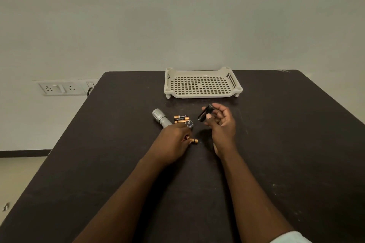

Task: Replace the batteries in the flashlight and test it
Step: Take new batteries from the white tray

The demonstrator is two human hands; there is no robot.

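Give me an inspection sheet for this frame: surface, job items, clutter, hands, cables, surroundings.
Surface: dark table, scuffed with pale specks.
Job's things: silver flashlight body lying on its side; tail cap beside it; two batteries side by side next to the body; another battery by the left hand; black battery holder held off the table.
Clutter: cream perforated tray at the far edge, nothing in it.
Hands: left hand rests on the table, fingers at the near battery, grip unclear; right hand pinches the holder.
Cables: dark cord at the wall socket.
Surroundings: plain wall, socket panel, pale floor.
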